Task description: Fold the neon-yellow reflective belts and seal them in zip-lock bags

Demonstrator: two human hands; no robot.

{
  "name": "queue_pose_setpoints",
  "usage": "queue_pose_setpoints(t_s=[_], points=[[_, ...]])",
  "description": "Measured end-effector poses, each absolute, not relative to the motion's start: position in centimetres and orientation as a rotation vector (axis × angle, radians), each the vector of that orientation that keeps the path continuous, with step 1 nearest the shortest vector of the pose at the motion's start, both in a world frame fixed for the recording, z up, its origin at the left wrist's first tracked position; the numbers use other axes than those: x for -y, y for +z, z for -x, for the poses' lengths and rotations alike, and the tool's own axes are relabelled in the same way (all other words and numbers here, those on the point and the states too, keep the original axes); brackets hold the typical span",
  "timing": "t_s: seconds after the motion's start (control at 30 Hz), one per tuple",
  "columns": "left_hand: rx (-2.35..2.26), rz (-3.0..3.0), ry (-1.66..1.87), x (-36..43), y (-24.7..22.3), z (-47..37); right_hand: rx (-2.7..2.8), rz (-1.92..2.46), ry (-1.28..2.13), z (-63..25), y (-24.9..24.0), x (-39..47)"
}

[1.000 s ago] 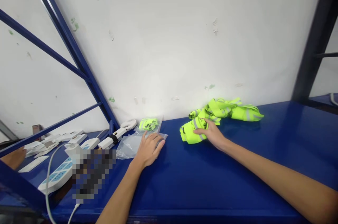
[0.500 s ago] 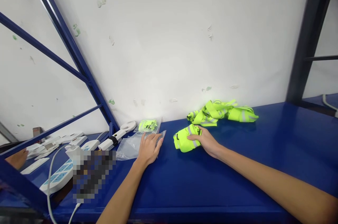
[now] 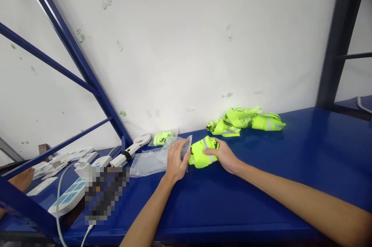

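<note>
My right hand [image 3: 225, 156] grips a rolled neon-yellow reflective strap bundle [image 3: 202, 153] with grey bands, fingers behind it and thumb across its front. Against the bundle's left end is the edge of a clear plastic bag [image 3: 149, 163], which my left hand [image 3: 176, 160] holds closed between fingers and thumb. Whether the bundle's end is inside the bag's mouth I cannot tell. Behind my left hand, a second neon-yellow bundle [image 3: 162, 138] lies in clear plastic. Loose neon-yellow reflective straps [image 3: 241, 121] are heaped by the wall.
A white handheld fan [image 3: 132, 149] lies left of the bag. Nearer me are a white power strip [image 3: 69, 196] with plugs and cables, and a pixelated patch. Blue rack bars [image 3: 72, 55] rise at the left. Beyond them, part of another person's hand [image 3: 23, 179] shows.
My left hand has moved right, drawing the plastic bag's edge up to the rolled bundle. The bundle in my right hand has shifted slightly left.
</note>
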State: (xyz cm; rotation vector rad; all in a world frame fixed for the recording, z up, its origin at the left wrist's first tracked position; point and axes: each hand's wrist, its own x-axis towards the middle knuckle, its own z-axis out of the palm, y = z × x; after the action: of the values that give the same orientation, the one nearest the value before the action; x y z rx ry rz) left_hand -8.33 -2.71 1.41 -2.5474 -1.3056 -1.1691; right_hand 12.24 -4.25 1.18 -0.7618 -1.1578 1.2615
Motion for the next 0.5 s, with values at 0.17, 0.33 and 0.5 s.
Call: queue_pose_setpoints(t_s=[0.17, 0.33, 0.5], points=[[1.325, 2.513, -1.082, 2.6, 1.4, 8.6, 1.283, 0.932, 0.949, -13.4, 1.4, 3.6], [1.412, 2.552, -0.990, 2.5, 0.7, 8.9, 1.372, 1.093, 0.703, -14.4, 1.3, 3.3], [1.318, 2.519, -0.891, 2.4, 0.6, 8.9, 1.419, 1.073, 0.916, -14.2, 1.4, 4.3]])
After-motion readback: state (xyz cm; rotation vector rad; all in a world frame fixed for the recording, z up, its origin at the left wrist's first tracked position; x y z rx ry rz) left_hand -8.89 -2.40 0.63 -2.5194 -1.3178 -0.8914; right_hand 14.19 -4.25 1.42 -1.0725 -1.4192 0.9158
